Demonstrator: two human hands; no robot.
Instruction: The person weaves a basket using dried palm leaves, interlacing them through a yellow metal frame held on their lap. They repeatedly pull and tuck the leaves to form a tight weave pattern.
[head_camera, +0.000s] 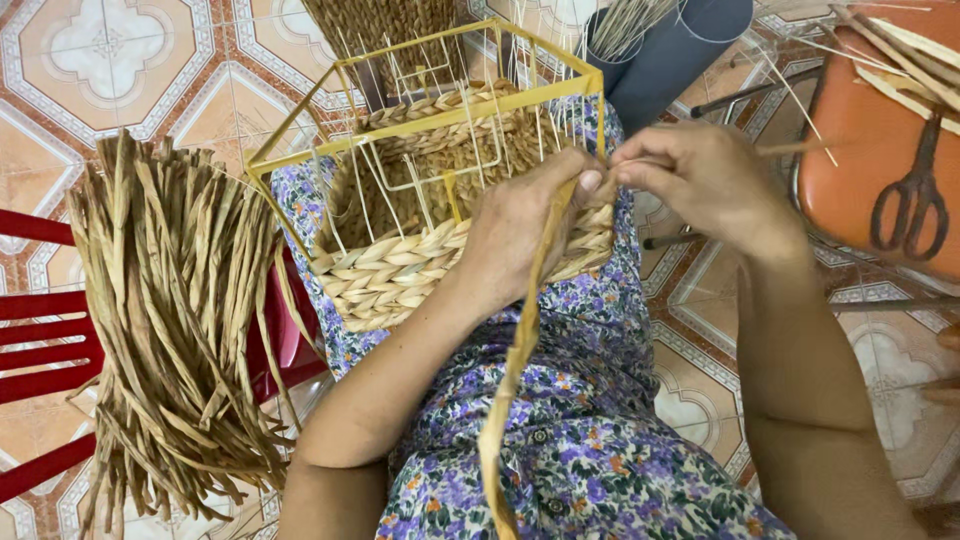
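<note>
I'm looking down at a half-woven basket (400, 270) resting on the lap, built on a yellow wire frame (420, 120) with thin white uprights. My left hand (525, 225) is closed around a long flat straw strand (520, 350), thumb pressed at the top, right against the basket's near corner. The strand runs from that grip down over the flowered dress (590, 430) below the hands. My right hand (705, 180) sits just beside the left, fingertips pinched together at the strand's upper end; I can't tell exactly how much of it they hold. Well to the left of my left hand, a thick bundle of dried straw (170, 320) drapes over a red chair (40, 340). Beyond my right hand, scissors (910, 200) lie on an orange stool (860, 130).
</note>
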